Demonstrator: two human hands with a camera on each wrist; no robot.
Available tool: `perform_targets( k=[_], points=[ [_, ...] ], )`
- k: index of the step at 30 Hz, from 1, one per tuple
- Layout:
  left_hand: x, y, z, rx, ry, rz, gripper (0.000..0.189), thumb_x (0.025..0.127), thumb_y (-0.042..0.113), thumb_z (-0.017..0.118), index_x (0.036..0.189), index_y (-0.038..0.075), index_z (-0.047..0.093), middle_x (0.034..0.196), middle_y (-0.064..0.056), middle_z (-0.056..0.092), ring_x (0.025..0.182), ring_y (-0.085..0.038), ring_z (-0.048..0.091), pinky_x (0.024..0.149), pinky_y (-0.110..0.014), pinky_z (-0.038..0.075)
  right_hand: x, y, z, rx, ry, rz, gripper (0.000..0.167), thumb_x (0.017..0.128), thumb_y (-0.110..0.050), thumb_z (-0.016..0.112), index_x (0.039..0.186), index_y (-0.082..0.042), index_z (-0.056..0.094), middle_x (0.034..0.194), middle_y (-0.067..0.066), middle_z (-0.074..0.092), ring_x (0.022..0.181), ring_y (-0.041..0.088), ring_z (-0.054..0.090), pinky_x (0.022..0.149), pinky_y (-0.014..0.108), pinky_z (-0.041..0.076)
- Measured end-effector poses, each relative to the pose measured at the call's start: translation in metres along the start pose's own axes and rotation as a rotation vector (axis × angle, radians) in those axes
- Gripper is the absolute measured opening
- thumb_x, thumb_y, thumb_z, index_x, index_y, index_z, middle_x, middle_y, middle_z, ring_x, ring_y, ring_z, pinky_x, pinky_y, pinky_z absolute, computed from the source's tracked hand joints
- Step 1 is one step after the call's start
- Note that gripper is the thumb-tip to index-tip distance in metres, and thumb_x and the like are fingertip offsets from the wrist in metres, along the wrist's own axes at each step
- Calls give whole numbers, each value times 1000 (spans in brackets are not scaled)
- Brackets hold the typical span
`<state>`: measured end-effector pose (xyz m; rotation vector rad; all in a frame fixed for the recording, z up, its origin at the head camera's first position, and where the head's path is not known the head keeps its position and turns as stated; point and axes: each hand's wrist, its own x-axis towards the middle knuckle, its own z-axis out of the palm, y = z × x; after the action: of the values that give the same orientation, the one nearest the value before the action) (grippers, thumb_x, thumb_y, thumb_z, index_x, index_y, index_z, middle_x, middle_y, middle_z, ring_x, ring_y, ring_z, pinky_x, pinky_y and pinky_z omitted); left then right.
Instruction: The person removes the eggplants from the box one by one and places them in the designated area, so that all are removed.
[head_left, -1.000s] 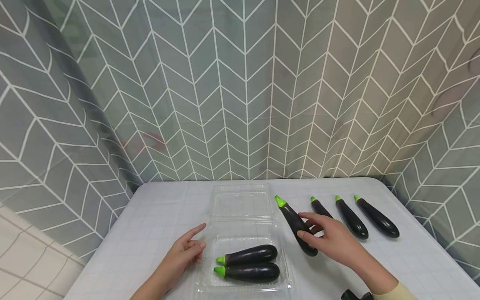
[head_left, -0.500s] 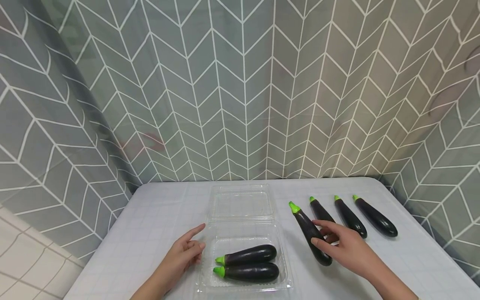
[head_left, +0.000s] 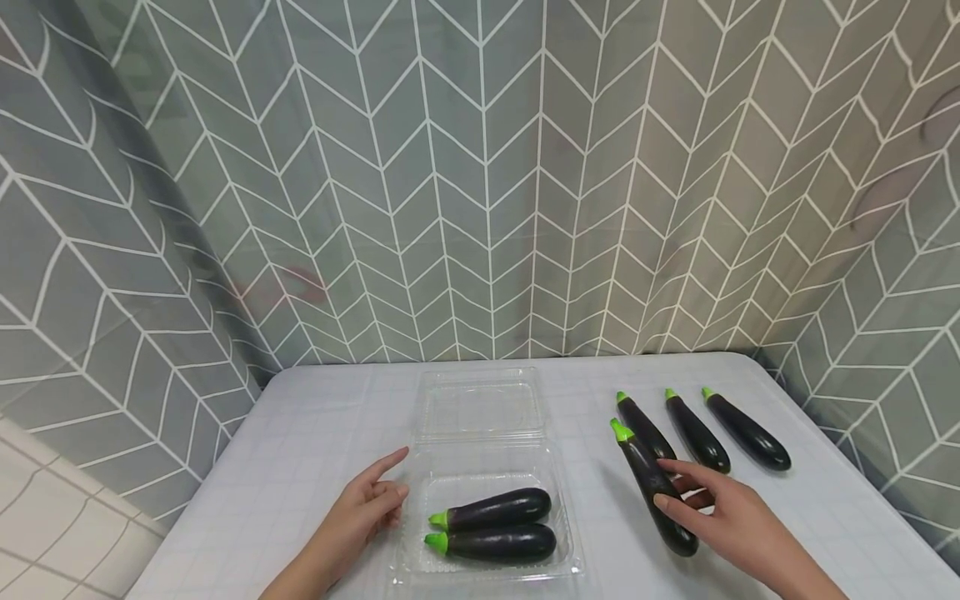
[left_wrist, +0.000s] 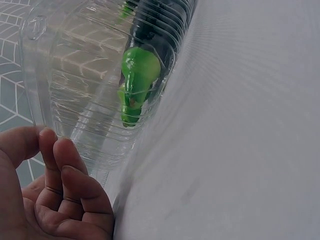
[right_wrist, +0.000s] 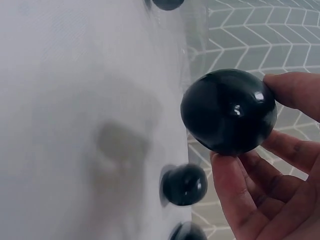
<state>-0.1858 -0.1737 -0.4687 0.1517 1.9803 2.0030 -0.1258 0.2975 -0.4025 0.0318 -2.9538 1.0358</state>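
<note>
My right hand (head_left: 720,508) grips a dark eggplant (head_left: 651,487) with a bright green stem, thumb on one side and fingers on the other. In the right wrist view the eggplant's round end (right_wrist: 229,111) faces the camera, with a shadow on the tablecloth beyond. Two more eggplants (head_left: 501,509) lie side by side in an open clear plastic container (head_left: 487,577), stems to the left. At the container's left rim is my left hand (head_left: 363,508), index finger extended. Its thumb and another fingertip meet at the rim in the left wrist view.
Three eggplants lie in a row at the right: a near one (head_left: 645,429), a middle one (head_left: 697,433) and a far one (head_left: 748,432). The container's lid (head_left: 480,406) is folded back behind it. Patterned curtains (head_left: 480,183) surround the white-covered table (head_left: 337,408).
My right hand has moved right and toward the front with the eggplant, away from the container and closer to the row. The left hand keeps its place at the rim.
</note>
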Motion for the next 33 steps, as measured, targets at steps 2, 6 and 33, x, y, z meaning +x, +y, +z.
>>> perform_targets(
  k=[2, 6, 33],
  points=[
    [0, 0, 0, -3, -1, -3, 67, 98, 19, 63, 155, 12, 29, 80, -4, 57, 71, -13, 55, 66, -27, 49, -5, 4, -1, -18, 0, 3, 60, 87, -49, 73, 134, -14, 60, 108, -2, 66, 84, 8, 64, 68, 27, 50],
    [0, 1, 0, -1, 5, -11, 67, 98, 20, 63, 155, 12, 29, 80, -5, 57, 71, -14, 55, 66, -27, 49, -12, 12, -3, -37, -29, 16, 60, 89, -50, 70, 136, -15, 58, 111, -3, 67, 87, 8, 64, 69, 27, 50],
    [1, 0, 0, 11, 9, -18, 67, 98, 22, 64, 155, 13, 30, 79, -6, 56, 70, -15, 54, 66, -27, 49, -34, 61, 17, 107, -148, 440, 99, 73, -67, 74, 137, 6, 51, 96, 5, 65, 79, 20, 64, 69, 40, 54]
  ],
)
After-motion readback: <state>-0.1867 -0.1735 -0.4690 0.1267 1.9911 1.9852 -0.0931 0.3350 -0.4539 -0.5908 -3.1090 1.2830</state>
